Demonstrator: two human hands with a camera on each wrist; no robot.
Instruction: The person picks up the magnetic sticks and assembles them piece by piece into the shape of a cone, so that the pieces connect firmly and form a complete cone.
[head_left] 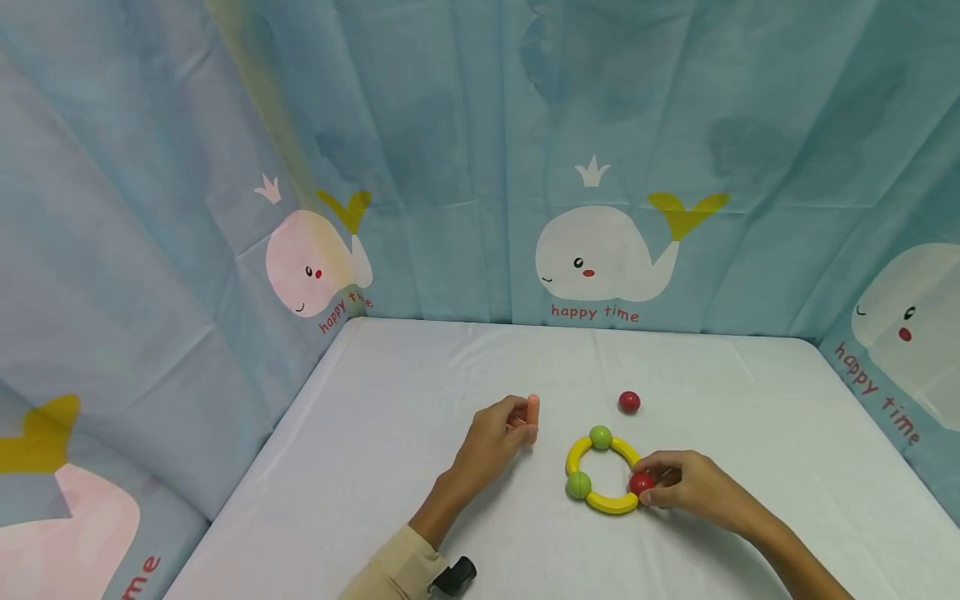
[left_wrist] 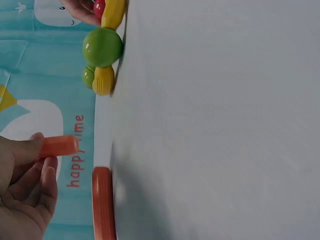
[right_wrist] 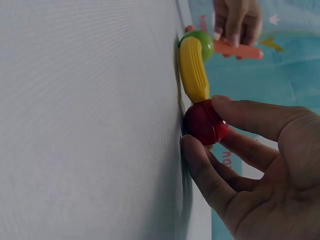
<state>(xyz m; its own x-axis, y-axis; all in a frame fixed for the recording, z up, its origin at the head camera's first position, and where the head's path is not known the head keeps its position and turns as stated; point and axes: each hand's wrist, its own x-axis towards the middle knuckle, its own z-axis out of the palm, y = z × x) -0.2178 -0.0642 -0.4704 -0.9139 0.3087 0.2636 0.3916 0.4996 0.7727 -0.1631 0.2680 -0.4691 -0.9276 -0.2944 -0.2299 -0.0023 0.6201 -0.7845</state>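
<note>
My left hand [head_left: 491, 437] pinches a short orange stick [head_left: 532, 410] between thumb and fingers, holding it above the cloth. A second orange piece [left_wrist: 103, 202] lies on the table in the left wrist view; in the head view I cannot make it out. To the right lies a ring of yellow curved pieces [head_left: 613, 503], joined by a green ball [head_left: 600, 437] at the back, another green ball [head_left: 578, 485] at the left and a red ball [head_left: 641, 482]. Thumb and fingers of my right hand [head_left: 693, 487] pinch that red ball, which stays attached to the ring.
A loose red ball [head_left: 629, 402] sits behind the ring. White cloth covers the table [head_left: 360, 467]. A blue curtain [head_left: 450, 167] with whale prints hangs at the back and on both sides.
</note>
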